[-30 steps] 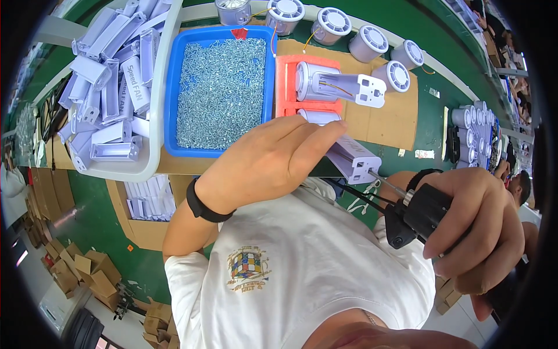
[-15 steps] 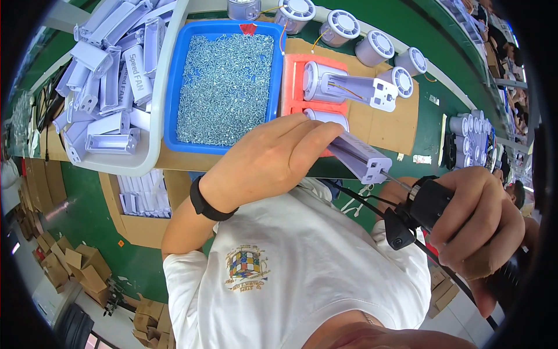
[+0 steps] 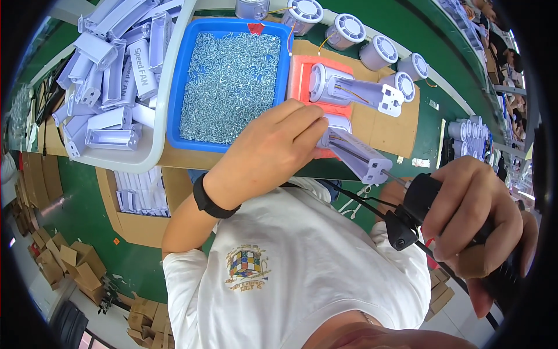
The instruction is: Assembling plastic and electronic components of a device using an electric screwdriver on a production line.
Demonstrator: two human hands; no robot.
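My left hand point(image 3: 273, 145), a black band on its wrist, is closed on the near fan unit point(image 3: 339, 123), its fingers at the joint between round motor body and long pale-lilac handle shell point(image 3: 359, 156). The fingertips are partly hidden. My right hand point(image 3: 476, 221) grips a black electric screwdriver point(image 3: 423, 196); its thin bit reaches into the shell's square end. A second fan unit point(image 3: 366, 96), its shell open with a yellow wire inside, lies just beyond in the orange-red foam holder point(image 3: 301, 81).
Left of the foam stands a blue tray point(image 3: 174, 110) of small screws, then a white bin point(image 3: 152, 157) heaped with lilac shells. Several round fan bodies point(image 3: 379, 52) line the far side of the cardboard sheet point(image 3: 401, 136). A black cable point(image 3: 372, 205) hangs near the screwdriver.
My left fingers have drawn back from the handle shell toward the motor body, showing more of the shell and its wire. The screwdriver's bit stays at the shell's end.
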